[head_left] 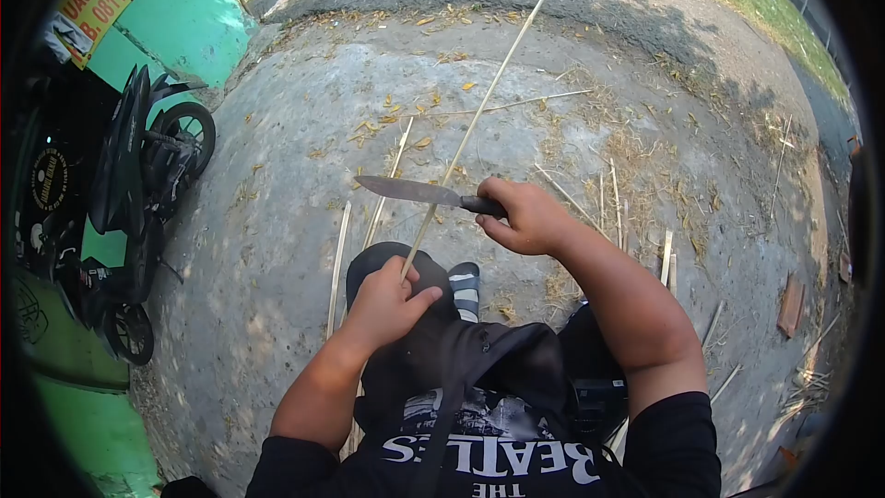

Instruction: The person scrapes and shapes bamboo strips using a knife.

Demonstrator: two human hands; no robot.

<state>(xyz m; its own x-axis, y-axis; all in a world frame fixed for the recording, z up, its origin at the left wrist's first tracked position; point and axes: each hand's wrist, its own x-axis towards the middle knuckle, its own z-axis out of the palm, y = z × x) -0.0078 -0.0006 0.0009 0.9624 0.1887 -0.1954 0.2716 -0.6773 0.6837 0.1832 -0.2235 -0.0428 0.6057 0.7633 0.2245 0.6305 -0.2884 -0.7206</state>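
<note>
My left hand (387, 302) is closed around the near end of a long, thin bamboo strip (489, 97), close above my knee. The strip slants away from me to the upper right, its far end over the dark ground. In my right hand (525, 215) is the black handle of a knife (406, 189). Its broad, dull blade points left and crosses the strip a little beyond my left hand. Whether the edge touches the strip or only lies over it, I cannot tell.
Several bamboo strips (337, 267) lie on the concrete ground (267, 221) around me, among dry leaves and shavings. A motorbike (138, 166) stands at the left by a green wall (194, 32). A reddish brick piece (790, 304) lies at the right. My sandalled foot (466, 293) is below.
</note>
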